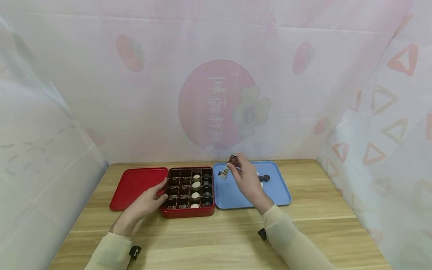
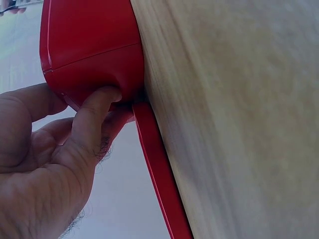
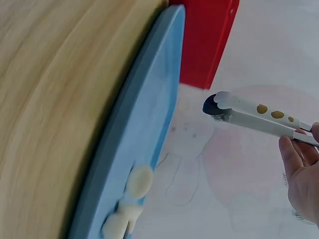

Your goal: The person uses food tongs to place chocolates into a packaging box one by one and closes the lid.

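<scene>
In the head view my right hand (image 1: 248,180) pinches a pair of tongs (image 3: 261,115), white and metal with gold spots, above the blue tray (image 1: 236,197). A dark chocolate (image 3: 211,105) sits between the tong tips, clear of the tray. To the left stands a red tin box (image 1: 189,212) with dark divided compartments. White chocolates (image 1: 196,184) fill its third column and dark chocolates (image 1: 207,194) its rightmost one. My left hand (image 1: 148,200) rests against the box's left side, thumb and fingers spread and touching the wall.
A red lid (image 1: 138,187) lies flat at the box's left. Several dark and white chocolates (image 1: 266,177) lie on the tray's right part, beyond my right hand. Box, lid and tray stand on a wooden table (image 1: 202,240), with printed cloth walls (image 1: 158,93) behind and at both sides.
</scene>
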`<state>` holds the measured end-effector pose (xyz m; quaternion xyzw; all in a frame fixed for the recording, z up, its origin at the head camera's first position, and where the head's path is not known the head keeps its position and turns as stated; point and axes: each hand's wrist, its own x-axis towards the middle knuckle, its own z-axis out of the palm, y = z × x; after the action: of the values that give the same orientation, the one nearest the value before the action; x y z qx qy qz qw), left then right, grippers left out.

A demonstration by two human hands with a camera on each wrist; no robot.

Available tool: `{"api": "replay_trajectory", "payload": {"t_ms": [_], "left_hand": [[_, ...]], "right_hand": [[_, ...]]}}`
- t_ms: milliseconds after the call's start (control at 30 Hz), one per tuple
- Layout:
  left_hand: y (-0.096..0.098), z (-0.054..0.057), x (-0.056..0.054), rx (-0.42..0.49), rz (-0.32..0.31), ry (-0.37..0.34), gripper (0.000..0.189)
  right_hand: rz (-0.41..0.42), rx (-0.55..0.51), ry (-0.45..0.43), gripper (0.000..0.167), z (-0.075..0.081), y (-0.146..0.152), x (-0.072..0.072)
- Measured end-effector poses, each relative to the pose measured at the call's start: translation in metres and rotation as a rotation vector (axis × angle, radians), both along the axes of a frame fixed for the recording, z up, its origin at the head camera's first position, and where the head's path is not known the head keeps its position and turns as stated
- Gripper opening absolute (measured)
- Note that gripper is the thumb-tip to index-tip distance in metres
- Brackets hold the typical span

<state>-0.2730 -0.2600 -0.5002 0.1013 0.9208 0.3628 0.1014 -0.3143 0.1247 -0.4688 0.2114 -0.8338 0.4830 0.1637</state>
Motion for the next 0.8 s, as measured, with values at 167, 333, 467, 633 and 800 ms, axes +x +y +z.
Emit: {"api": "replay_trajectory", "payload": {"t_ms": [167,333,467,633,800], "left_hand": [[0.000,0.000,0.000,-0.005,-0.002,0.005,0.078],[0.000,0.000,0.000,-0.009,0.001,0.003,0.078],[0.001,0.000,0.000,-0.009,0.001,0.004,0.077],[0.001,0.000,0.000,-0.017,-0.003,0.011,0.078],[0.001,0.001,0.000,-0.009,-0.004,0.008,0.078]], "right_hand": [[0.056,-0.005,0.021,0.021,0.006,-0.021,0.012],[0.112,-0.007,0.015,0.020,0.011,-0.040,0.022],[0.142,0.015,0.019,0.022,0.013,-0.056,0.027],[0.153,0.070,0.064,0.018,0.013,-0.072,0.032],[0.189,0.078,0.051,0.017,0.009,-0.086,0.036]]}}
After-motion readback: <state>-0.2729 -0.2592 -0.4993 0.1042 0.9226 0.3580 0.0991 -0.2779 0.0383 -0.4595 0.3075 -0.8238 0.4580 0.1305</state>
